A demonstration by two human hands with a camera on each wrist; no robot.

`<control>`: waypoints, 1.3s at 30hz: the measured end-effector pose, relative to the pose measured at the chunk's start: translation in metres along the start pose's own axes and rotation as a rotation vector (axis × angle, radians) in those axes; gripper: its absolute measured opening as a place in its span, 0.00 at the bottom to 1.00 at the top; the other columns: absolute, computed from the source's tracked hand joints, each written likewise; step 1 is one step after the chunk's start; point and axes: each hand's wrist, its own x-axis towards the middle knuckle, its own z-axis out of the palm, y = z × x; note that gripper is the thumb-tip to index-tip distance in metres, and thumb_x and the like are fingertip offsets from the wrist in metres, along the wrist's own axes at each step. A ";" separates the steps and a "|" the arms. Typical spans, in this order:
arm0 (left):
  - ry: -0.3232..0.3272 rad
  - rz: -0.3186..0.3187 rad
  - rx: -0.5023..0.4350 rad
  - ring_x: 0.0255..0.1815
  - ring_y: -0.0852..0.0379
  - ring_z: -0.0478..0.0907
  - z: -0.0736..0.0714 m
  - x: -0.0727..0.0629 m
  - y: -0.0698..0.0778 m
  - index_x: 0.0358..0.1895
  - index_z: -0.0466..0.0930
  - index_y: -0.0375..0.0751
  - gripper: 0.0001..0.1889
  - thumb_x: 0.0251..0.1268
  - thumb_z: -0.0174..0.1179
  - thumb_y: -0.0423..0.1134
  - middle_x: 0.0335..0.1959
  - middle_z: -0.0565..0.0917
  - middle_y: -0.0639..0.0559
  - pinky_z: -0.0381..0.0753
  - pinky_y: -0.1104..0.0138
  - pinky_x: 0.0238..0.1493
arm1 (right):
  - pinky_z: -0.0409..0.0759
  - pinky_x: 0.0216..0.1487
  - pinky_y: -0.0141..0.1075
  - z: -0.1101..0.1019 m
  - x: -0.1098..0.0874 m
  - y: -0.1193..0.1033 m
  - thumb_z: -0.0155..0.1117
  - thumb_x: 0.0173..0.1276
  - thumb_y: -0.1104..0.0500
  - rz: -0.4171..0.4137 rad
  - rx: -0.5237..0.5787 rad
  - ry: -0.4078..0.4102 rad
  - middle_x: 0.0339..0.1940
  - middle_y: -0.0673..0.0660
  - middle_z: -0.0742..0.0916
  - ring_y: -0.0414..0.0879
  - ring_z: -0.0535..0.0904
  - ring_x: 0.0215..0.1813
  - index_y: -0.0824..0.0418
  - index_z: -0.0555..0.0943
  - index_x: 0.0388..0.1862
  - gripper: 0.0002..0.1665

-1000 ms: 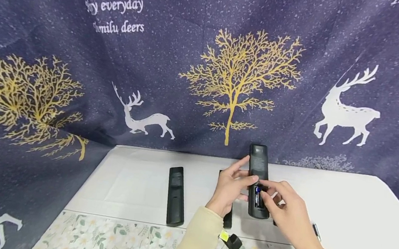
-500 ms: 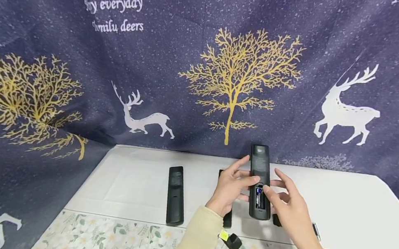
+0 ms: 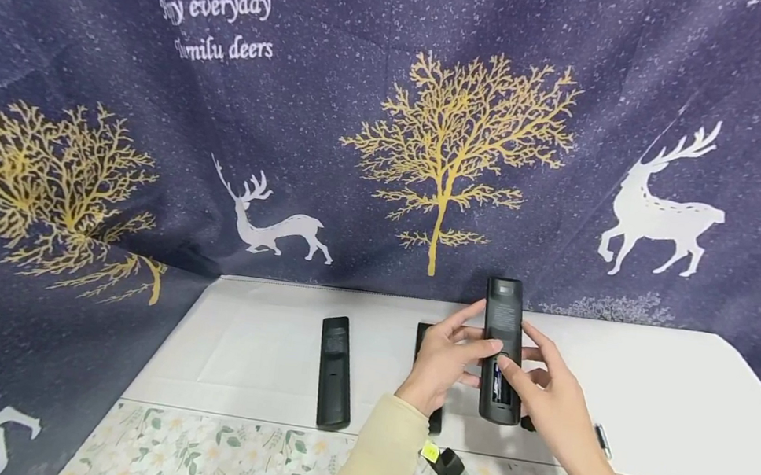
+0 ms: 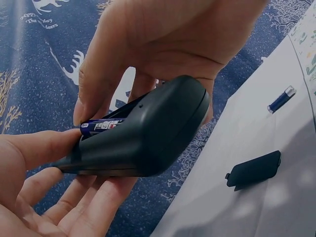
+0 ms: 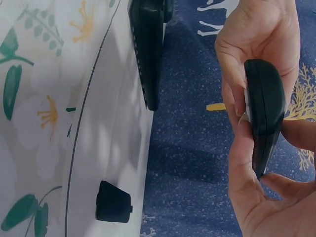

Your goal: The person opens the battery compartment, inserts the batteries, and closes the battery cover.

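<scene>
A black remote control (image 3: 505, 316) is held up off the table, its back toward the head view and its battery compartment uncovered. My left hand (image 3: 440, 362) grips its left side, thumb on the back and fingers beneath. From the right, my right hand (image 3: 554, 392) holds the other side, its thumb at the compartment's upper end. In the left wrist view a blue battery (image 4: 101, 127) shows in the compartment, with the right thumb (image 4: 91, 94) touching its end. How fully the battery is seated is hard to tell. The right wrist view shows the remote edge-on between both hands.
Another black remote (image 3: 335, 374) lies to the left, and one more (image 3: 435, 418) is partly hidden behind my left hand. A loose battery (image 4: 282, 99) and a black battery cover (image 4: 254, 169) lie on the white table. A small black piece with a yellow tag (image 3: 447, 465) sits in front.
My right fingers have lifted off the compartment and spread round the remote's right side, leaving the thumb at the battery's upper end. Remote and both hands have shifted slightly right.
</scene>
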 end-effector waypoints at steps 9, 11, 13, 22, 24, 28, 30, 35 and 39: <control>-0.001 -0.001 -0.001 0.38 0.50 0.88 0.001 -0.001 0.002 0.69 0.83 0.65 0.31 0.66 0.75 0.32 0.45 0.89 0.51 0.90 0.56 0.32 | 0.86 0.39 0.39 0.000 -0.001 -0.001 0.63 0.83 0.47 -0.021 0.023 0.007 0.64 0.66 0.78 0.46 0.84 0.43 0.52 0.53 0.89 0.46; 0.005 -0.003 0.000 0.38 0.50 0.88 0.001 -0.002 0.002 0.69 0.83 0.65 0.31 0.66 0.75 0.32 0.45 0.89 0.51 0.90 0.56 0.31 | 0.85 0.39 0.39 0.000 -0.001 -0.001 0.63 0.82 0.48 -0.019 0.019 0.005 0.64 0.66 0.78 0.46 0.84 0.43 0.51 0.53 0.90 0.46; 0.012 -0.007 -0.002 0.38 0.49 0.88 0.002 -0.002 0.002 0.68 0.83 0.66 0.31 0.66 0.75 0.31 0.45 0.89 0.51 0.90 0.56 0.31 | 0.84 0.40 0.39 0.000 -0.001 0.000 0.63 0.82 0.49 -0.016 0.017 0.003 0.65 0.66 0.78 0.47 0.83 0.43 0.50 0.53 0.90 0.46; 0.026 -0.009 -0.020 0.37 0.49 0.88 0.006 -0.003 0.003 0.67 0.84 0.66 0.31 0.65 0.75 0.30 0.46 0.88 0.50 0.90 0.54 0.31 | 0.85 0.41 0.41 0.001 -0.002 0.002 0.63 0.82 0.51 -0.011 0.043 0.004 0.66 0.66 0.77 0.48 0.83 0.46 0.46 0.51 0.90 0.46; 0.029 -0.010 -0.019 0.37 0.49 0.88 0.006 -0.003 0.002 0.67 0.84 0.66 0.31 0.65 0.75 0.30 0.45 0.88 0.50 0.90 0.54 0.31 | 0.85 0.40 0.42 0.001 -0.002 0.001 0.63 0.82 0.52 -0.009 0.051 0.002 0.66 0.67 0.76 0.49 0.83 0.45 0.45 0.50 0.90 0.47; 0.028 -0.011 -0.022 0.36 0.50 0.87 0.006 -0.002 0.001 0.66 0.85 0.66 0.31 0.64 0.75 0.29 0.45 0.88 0.50 0.90 0.55 0.30 | 0.85 0.40 0.42 0.002 -0.002 0.001 0.62 0.82 0.54 -0.001 0.060 -0.003 0.66 0.67 0.76 0.50 0.82 0.45 0.45 0.49 0.90 0.47; 0.027 -0.011 -0.021 0.36 0.50 0.87 0.006 -0.002 0.001 0.66 0.85 0.66 0.31 0.64 0.75 0.29 0.45 0.88 0.50 0.90 0.54 0.30 | 0.84 0.40 0.43 0.002 -0.002 0.000 0.62 0.82 0.54 0.003 0.062 -0.004 0.67 0.67 0.75 0.50 0.82 0.45 0.44 0.48 0.91 0.48; 0.028 -0.008 -0.018 0.36 0.50 0.87 0.007 -0.003 0.001 0.67 0.84 0.65 0.31 0.64 0.75 0.29 0.45 0.88 0.50 0.90 0.54 0.30 | 0.84 0.40 0.43 0.002 -0.001 0.000 0.62 0.82 0.55 0.011 0.065 -0.007 0.67 0.66 0.75 0.50 0.81 0.44 0.43 0.48 0.91 0.48; 0.025 -0.009 -0.019 0.36 0.50 0.87 0.006 -0.003 0.001 0.67 0.84 0.65 0.31 0.64 0.75 0.29 0.45 0.88 0.50 0.90 0.55 0.30 | 0.83 0.39 0.42 0.001 -0.001 -0.001 0.64 0.81 0.54 0.009 0.056 -0.006 0.66 0.66 0.75 0.50 0.81 0.42 0.43 0.48 0.91 0.50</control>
